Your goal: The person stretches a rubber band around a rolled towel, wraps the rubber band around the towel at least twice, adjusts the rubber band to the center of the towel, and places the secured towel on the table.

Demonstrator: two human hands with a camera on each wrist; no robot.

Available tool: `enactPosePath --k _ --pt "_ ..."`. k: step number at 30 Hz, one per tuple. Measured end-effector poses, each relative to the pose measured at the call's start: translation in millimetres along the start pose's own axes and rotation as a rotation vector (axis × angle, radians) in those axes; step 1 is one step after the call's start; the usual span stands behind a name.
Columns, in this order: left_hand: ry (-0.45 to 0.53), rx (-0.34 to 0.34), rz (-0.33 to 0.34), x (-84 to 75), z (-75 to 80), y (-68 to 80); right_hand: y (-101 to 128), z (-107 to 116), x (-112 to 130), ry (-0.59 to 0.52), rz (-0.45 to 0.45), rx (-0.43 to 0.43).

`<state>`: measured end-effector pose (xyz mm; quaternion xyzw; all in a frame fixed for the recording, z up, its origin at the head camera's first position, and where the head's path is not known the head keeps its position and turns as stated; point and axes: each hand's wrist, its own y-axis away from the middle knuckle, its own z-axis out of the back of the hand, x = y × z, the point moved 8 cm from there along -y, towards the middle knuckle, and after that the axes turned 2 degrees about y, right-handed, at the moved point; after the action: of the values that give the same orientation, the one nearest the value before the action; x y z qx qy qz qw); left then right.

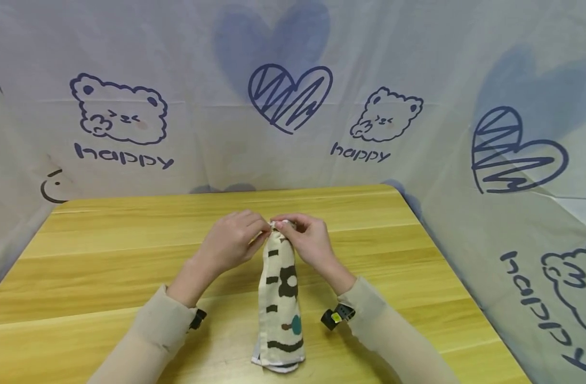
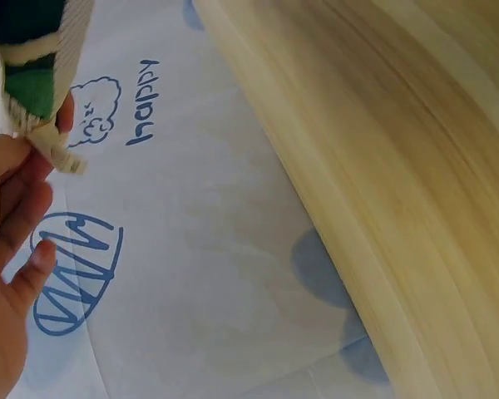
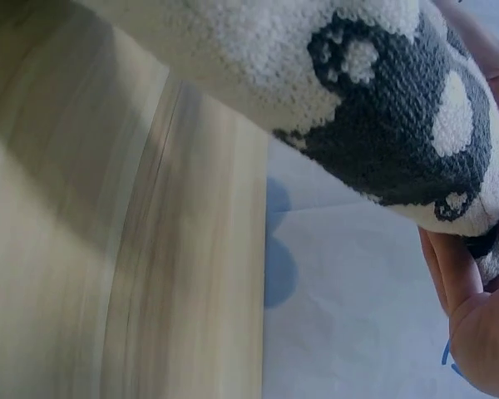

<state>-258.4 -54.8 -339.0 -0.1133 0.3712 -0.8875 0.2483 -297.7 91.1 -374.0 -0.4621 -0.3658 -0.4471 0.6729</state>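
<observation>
Both hands pinch the far end of a cream patterned cloth: the left hand nips its edge from the left, the right hand from the right, fingertips almost meeting. The cloth, folded long and narrow, runs from that raised end to the near edge of the wooden table, at its middle. To handle it well, I judge, both pinches should stay level and evenly taut. A printed backdrop hangs behind.
</observation>
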Motion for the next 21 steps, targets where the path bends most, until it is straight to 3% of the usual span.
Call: enactPosePath --k 4,9,17,21 --pt "-0.106 -0.049 -0.048 -4.3 0.0 -0.1 0 -2 1 -0.001 -0.041 -0.021" --pt "-0.155 -0.087 -0.065 -4.6 -4.0 2.6 0 -5 -3 -0.004 -0.092 -0.026" --pt "-0.200 -0.149 -0.059 -5.1 -7.9 7.4 0 -7 -8 -0.010 -0.102 -0.046" --pt "-0.264 -0.258 -0.008 -3.7 0.9 10.3 1 -6 -13 -0.053 -0.128 -0.075"
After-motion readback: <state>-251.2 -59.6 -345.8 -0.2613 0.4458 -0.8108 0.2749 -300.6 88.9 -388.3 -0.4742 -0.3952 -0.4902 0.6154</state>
